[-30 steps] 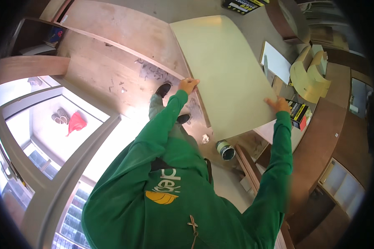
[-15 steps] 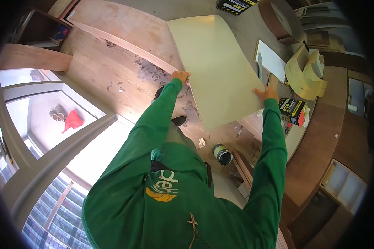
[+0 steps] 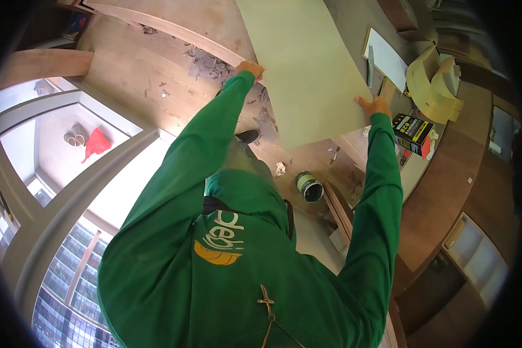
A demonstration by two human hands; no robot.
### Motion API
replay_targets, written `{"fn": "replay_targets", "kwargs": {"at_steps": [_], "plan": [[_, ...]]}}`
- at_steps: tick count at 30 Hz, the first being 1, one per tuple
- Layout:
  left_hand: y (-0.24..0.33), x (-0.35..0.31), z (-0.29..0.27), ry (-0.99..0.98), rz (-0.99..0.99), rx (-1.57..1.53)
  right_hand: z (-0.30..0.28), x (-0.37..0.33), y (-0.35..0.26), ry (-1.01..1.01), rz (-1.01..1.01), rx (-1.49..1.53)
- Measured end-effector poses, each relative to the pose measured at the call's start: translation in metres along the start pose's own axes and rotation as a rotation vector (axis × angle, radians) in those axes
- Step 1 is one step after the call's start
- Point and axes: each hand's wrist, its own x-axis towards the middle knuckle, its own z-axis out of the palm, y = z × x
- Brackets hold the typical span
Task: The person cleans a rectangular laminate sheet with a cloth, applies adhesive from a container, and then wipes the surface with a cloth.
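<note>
A large pale yellow-green sheet [image 3: 307,69], thin and flat, stretches out in front of me, partly over a long reddish-brown board [image 3: 180,23]. My left hand [image 3: 251,70] is closed on its left edge, fingers curled into a fist. At the right edge, my right hand [image 3: 374,107] grips the sheet with the thumb on top; its other fingers are partly hidden. The sheet's near corner hangs over the floor, and its far end runs out of the picture.
A black-and-yellow box [image 3: 412,133] stands right of my right hand, near curved yellow pieces [image 3: 432,87] and a white panel [image 3: 387,58]. On the floor are an open can [image 3: 310,187], dark scraps [image 3: 206,64] and crumpled paper [image 3: 281,169]. Windows line the left side.
Both hands, the sheet and the bench things sit higher in the picture, as my view has shifted. The sheet's far edge has left the picture. Both hands keep their grip.
</note>
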Motion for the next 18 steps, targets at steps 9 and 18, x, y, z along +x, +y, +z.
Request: {"fn": "replay_targets", "kwargs": {"at_steps": [9, 18], "plan": [[-0.028, 0.036, 0.021, 0.190, -0.038, -0.090, 0.017, 0.011, 0.003, 0.037, -0.051, 0.050], [-0.027, 0.035, 0.028, 0.151, -0.155, -0.132, 0.026, 0.003, 0.006, 0.049, -0.050, 0.070]]}}
